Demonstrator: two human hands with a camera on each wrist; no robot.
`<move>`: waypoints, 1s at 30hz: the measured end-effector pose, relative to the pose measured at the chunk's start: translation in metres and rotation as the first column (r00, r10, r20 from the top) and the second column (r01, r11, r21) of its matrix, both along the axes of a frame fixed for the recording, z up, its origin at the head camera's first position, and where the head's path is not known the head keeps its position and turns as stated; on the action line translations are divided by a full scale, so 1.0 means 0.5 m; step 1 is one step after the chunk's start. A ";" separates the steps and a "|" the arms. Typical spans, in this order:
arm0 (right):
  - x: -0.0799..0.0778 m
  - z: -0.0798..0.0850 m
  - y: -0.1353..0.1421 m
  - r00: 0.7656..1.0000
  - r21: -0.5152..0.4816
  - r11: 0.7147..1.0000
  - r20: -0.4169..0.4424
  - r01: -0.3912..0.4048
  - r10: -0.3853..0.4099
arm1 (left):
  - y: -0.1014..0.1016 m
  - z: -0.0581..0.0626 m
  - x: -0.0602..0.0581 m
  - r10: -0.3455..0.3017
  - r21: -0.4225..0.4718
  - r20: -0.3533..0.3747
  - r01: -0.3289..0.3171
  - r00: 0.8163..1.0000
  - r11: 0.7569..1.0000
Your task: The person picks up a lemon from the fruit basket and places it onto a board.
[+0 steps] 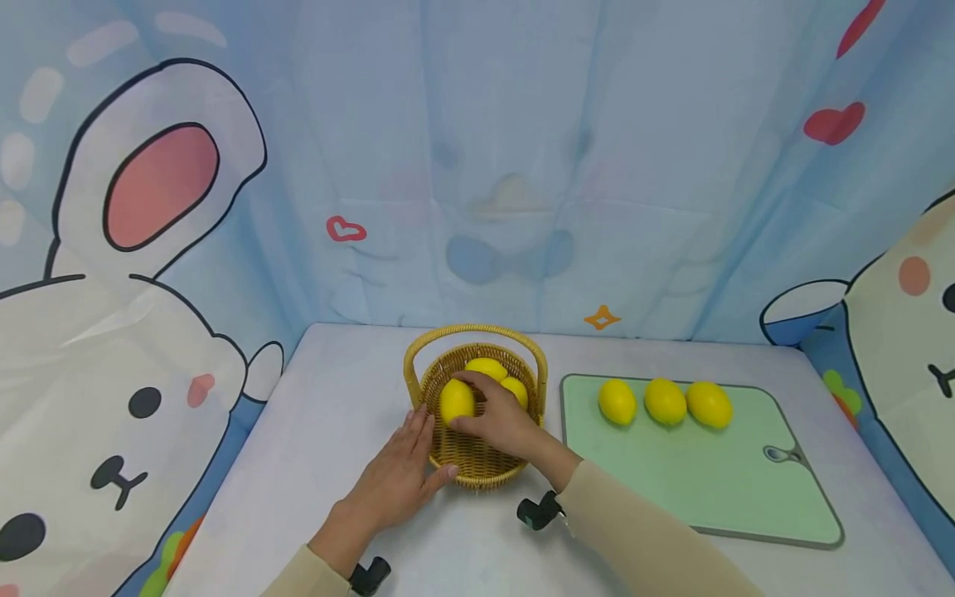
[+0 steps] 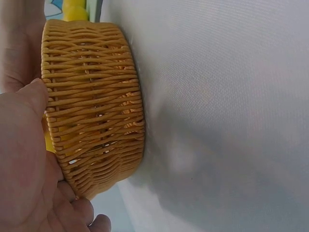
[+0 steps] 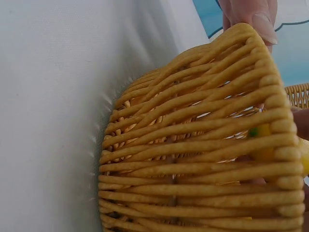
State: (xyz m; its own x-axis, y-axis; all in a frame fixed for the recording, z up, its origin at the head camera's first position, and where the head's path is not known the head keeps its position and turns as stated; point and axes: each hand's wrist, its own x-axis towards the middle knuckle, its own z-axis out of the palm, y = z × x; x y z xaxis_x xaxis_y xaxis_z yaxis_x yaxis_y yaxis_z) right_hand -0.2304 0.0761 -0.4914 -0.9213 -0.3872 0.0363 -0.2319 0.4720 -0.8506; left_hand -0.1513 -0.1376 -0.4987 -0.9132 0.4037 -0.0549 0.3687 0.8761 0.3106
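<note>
A woven wicker basket [image 1: 477, 464] with an arched handle stands on the table. My right hand [image 1: 503, 419] reaches into it, thumb and fingers pinching a yellow lemon [image 1: 457, 401] at the basket's left side. Behind it lies another lemon [image 1: 487, 367], and a further lemon [image 1: 516, 390] is partly covered by the right hand. My left hand [image 1: 395, 477] rests against the basket's left front, fingers fairly straight along the side and thumb near the front rim. The left wrist view shows that thumb touching the basket wall [image 2: 91, 106]. In the right wrist view the weave [image 3: 203, 159] hides most of the right hand.
Right of the basket lies a light green cutting board [image 1: 709, 489] with a grey edge. Near its back edge sit three lemons: the left lemon [image 1: 618, 402], the middle lemon [image 1: 665, 401] and the right lemon [image 1: 710, 405]. A printed blue curtain [image 1: 507, 166] hangs behind the white table [image 1: 336, 390].
</note>
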 end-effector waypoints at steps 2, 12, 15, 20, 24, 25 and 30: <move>0.002 0.002 0.003 1.000 -0.004 1.000 -0.012 0.005 -0.005 | 0.000 0.000 -0.001 -0.003 -0.001 -0.002 0.003 1.000 1.000; 0.022 0.012 0.021 0.993 -0.005 1.000 -0.112 -0.021 0.020 | 0.000 0.002 0.000 -0.001 0.000 -0.006 0.001 1.000 1.000; 0.028 0.014 0.026 0.992 -0.025 0.999 -0.120 -0.029 0.026 | 0.000 0.001 0.000 0.000 0.000 -0.007 0.000 1.000 1.000; 0.032 0.014 0.033 0.993 -0.049 0.999 -0.116 -0.025 0.019 | 0.001 0.001 0.001 -0.002 0.004 -0.004 0.002 1.000 1.000; 0.037 0.013 0.040 0.994 -0.063 0.998 -0.111 -0.022 0.015 | 0.000 0.001 0.002 -0.002 0.011 0.002 0.002 1.000 1.000; 0.039 0.013 0.041 0.993 -0.069 0.997 -0.113 -0.022 0.014 | 0.000 0.001 0.002 -0.002 0.011 0.002 0.002 1.000 1.000; 0.046 0.015 0.049 0.993 -0.101 0.994 -0.120 -0.029 0.016 | -0.001 0.002 0.003 -0.003 0.013 -0.001 0.003 1.000 1.000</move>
